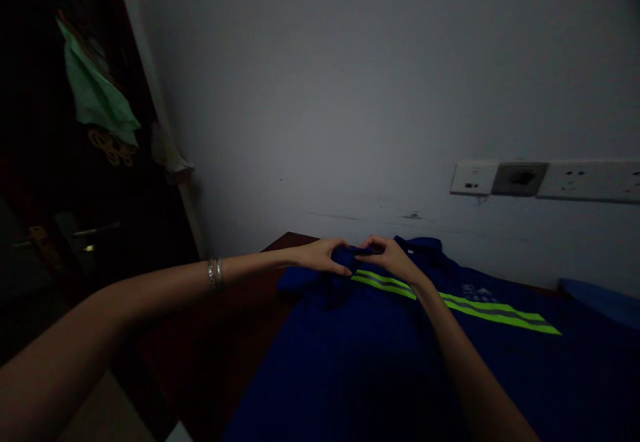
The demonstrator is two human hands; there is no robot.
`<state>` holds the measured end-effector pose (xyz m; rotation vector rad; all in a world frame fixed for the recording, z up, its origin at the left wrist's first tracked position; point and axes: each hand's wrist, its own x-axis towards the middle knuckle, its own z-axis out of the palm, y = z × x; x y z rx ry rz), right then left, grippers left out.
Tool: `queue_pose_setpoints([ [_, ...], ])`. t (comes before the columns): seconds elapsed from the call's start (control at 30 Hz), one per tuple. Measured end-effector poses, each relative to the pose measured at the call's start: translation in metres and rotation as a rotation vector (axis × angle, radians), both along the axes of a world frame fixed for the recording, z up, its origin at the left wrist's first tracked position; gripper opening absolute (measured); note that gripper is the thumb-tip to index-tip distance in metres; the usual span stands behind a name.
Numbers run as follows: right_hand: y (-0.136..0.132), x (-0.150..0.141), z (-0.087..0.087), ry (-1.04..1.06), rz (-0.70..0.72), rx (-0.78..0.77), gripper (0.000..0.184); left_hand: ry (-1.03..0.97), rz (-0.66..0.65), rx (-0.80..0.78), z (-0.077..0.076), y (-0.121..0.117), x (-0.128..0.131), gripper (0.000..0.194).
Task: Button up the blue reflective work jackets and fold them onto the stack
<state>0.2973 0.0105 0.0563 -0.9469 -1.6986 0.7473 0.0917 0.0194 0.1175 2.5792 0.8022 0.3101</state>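
Note:
A dark blue work shirt (370, 335) with a yellow-green and grey reflective stripe across it lies spread out, its collar end toward the wall. Near the far left shoulder, my left hand (323, 257) pinches a fold of the blue cloth between thumb and fingers. Close beside it, my right hand (387, 257) also grips the same raised fold. Two silver bracelets (215, 273) circle my left wrist. The room is dim, and the fingertips are partly hidden by the cloth.
Under the shirt is a dark reddish table (200, 342), its far edge against a pale wall (310, 95). Socket plates (475, 179) sit on the wall at right. A dark door (100, 189) with a hanging green cloth (97, 89) stands at left. Another blue cloth (600, 301) lies far right.

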Motion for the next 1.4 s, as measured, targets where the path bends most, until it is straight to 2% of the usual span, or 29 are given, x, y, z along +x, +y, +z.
queue_pose_setpoints([
  [0.13,0.002,0.002,-0.001,0.055,0.008,-0.018,0.031,0.097,0.087,0.085,-0.011,0.002,-0.01,0.037],
  [0.2,0.004,0.005,-0.003,0.056,0.009,-0.02,0.028,0.084,0.149,0.1,-0.017,0.006,-0.014,0.027],
  [0.3,0.004,0.012,-0.001,0.0,-0.006,-0.016,0.024,-0.012,0.171,0.087,-0.021,0.007,-0.02,0.019],
  [0.37,-0.002,0.018,0.005,-0.078,0.001,-0.024,0.023,-0.08,0.154,0.121,-0.019,0.003,-0.021,0.022],
  [0.5,-0.023,0.022,0.027,-0.231,0.096,-0.045,0.024,-0.129,0.066,0.223,-0.017,-0.011,-0.021,0.042],
  [0.63,-0.039,0.013,0.042,-0.29,0.113,-0.018,0.023,-0.165,-0.007,0.26,-0.024,-0.019,-0.019,0.05],
  [0.93,-0.043,-0.014,0.038,-0.381,0.233,-0.131,0.023,-0.189,-0.11,0.255,-0.044,-0.021,-0.025,0.055],
  [1.03,-0.046,-0.02,0.038,-0.425,0.219,-0.12,0.022,-0.211,-0.111,0.233,-0.047,-0.021,-0.027,0.054],
  [1.23,-0.047,-0.03,0.037,-0.533,0.104,-0.029,0.018,-0.324,0.054,0.162,-0.046,-0.021,-0.026,0.056],
  [1.4,-0.043,-0.033,0.035,-0.586,0.078,0.045,0.021,-0.366,0.173,0.141,-0.047,-0.017,-0.027,0.032],
])
